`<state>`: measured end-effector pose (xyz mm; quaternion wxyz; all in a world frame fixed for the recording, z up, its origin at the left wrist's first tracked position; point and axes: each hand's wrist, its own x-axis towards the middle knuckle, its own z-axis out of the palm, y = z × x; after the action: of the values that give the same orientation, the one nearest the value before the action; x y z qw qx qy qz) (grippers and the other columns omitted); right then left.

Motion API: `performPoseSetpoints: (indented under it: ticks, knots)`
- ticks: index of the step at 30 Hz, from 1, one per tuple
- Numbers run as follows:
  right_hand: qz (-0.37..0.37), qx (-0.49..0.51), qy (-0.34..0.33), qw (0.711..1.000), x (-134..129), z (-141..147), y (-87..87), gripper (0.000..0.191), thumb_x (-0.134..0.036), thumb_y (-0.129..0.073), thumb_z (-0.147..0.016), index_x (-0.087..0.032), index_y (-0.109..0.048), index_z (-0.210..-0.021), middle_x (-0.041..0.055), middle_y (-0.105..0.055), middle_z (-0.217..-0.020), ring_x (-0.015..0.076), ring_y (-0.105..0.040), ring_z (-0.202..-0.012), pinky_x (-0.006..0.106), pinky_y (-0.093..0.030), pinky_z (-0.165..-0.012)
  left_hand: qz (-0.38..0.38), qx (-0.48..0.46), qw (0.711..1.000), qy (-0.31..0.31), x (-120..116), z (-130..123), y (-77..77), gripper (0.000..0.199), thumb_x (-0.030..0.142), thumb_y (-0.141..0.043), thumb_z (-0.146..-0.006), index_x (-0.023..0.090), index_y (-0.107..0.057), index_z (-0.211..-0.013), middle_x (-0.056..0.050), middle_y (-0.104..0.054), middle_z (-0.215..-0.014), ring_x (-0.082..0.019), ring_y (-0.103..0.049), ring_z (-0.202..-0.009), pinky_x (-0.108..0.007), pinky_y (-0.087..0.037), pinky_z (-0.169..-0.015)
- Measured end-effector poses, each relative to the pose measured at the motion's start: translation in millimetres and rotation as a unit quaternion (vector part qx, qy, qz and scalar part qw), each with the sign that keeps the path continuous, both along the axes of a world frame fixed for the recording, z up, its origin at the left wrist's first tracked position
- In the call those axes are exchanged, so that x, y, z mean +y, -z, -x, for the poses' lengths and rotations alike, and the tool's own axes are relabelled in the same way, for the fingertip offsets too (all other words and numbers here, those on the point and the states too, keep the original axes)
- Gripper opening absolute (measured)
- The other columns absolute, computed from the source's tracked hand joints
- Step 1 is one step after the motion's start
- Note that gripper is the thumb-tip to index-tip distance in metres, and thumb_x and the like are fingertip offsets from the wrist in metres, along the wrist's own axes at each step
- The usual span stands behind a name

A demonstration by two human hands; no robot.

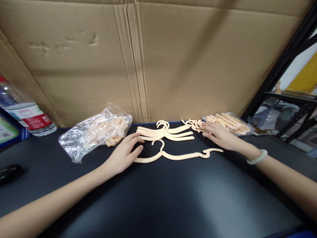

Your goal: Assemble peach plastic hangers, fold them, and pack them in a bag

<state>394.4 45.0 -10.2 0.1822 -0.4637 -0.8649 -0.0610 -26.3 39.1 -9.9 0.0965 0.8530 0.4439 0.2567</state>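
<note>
Several cream hangers [170,135] lie stacked on the black tabletop, their hooks pointing away from me. In front of them lies a single cream hanger [182,156], with a small curved hook piece [206,152] at its right end. My left hand [125,152] rests at the left ends of the hangers, fingers spread; it covers the tip of the single one. My right hand [220,135] reaches over a loose pile of small cream hook pieces [194,124], its fingers stretched out and touching the near side of the pile. Nothing shows in its grasp.
At the left, a clear plastic bag [96,130] holds cream parts; another bag [235,124] of parts lies behind my right hand. A water bottle [34,115] and a dark mouse-like object [10,172] are farther left. Cardboard [198,59] walls the back; a black shelf [292,97] stands right.
</note>
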Motion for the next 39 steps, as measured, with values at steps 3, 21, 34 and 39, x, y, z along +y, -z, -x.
performPoseSetpoints:
  ticks: [3,21,34,39]
  knots:
    - [0.009,-0.022,0.018,1.0,-1.9,2.3,1.8,0.041,-0.037,-0.035,-0.1,-0.019,-0.059,-0.128,0.0131,-0.059,-0.133,0.0312,-0.05,-0.126,0.057,-0.038,-0.106,0.001,0.001,1.0,0.001,-0.1,-0.3,0.1,0.039,0.047,-0.039,-0.094,0.019,-0.063,-0.108,-0.012,-0.052,-0.141,-0.03,-0.044,-0.134,-0.051,-0.03,-0.115]
    - [-0.019,-0.023,0.09,0.995,-3.0,3.8,5.0,0.034,-0.031,-0.038,-0.097,-0.021,-0.066,-0.113,0.0112,-0.068,-0.118,0.0339,-0.059,-0.112,0.061,-0.037,-0.097,-0.012,-0.039,0.999,0.004,-0.3,-1.8,-2.8,0.036,0.042,-0.043,-0.093,0.019,-0.069,-0.101,-0.011,-0.059,-0.121,-0.029,-0.056,-0.118,-0.048,-0.041,-0.107]
    - [-0.086,0.095,0.113,0.985,2.5,2.6,5.3,0.031,-0.026,-0.04,-0.093,-0.018,-0.068,-0.102,0.0127,-0.072,-0.108,0.0294,-0.066,-0.103,0.049,-0.051,-0.091,-0.175,-0.099,0.979,0.023,-7.6,-4.5,-10.5,0.022,0.025,-0.052,-0.092,0.023,-0.074,-0.093,-0.004,-0.066,-0.101,-0.02,-0.065,-0.096,-0.034,-0.053,-0.088]
    - [-0.096,0.361,0.151,0.915,-9.1,13.6,-9.6,0.018,-0.033,-0.058,-0.085,-0.021,-0.067,-0.094,0.0101,-0.073,-0.096,0.0243,-0.07,-0.079,0.041,-0.058,-0.073,-0.179,-0.12,0.976,0.019,-7.1,-3.2,-8.8,0.018,0.024,-0.053,-0.091,0.023,-0.071,-0.088,-0.003,-0.066,-0.096,-0.019,-0.065,-0.092,-0.034,-0.053,-0.085]
